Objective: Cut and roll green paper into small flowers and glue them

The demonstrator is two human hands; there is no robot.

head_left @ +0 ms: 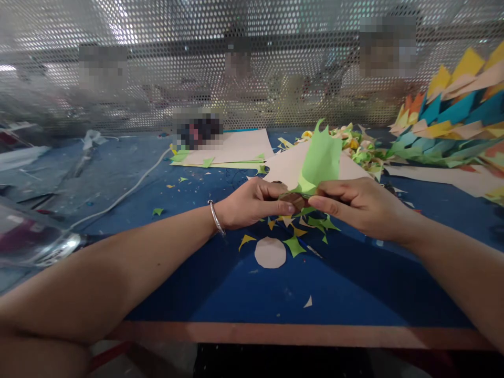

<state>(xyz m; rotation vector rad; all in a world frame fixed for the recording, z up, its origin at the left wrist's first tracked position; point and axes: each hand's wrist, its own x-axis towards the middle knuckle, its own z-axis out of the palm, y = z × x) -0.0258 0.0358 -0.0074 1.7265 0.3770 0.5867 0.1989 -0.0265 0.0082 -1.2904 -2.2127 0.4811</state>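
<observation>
No legible text or labels

Light-green paper [321, 157] over a blue table [220, 294] (orange-edged).

Both forearms are bare, with no sleeves showing. A thin silver metal bangle [216, 217] circles the wrist just behind the left hand [252, 203]; the right hand [362, 206] wears nothing.

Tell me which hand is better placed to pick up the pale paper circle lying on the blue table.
Probably the left hand. The pale paper circle lies just below it on the blue table, while the right hand is farther to the side. Both hands pinch the green paper, so one must let go first.
</observation>
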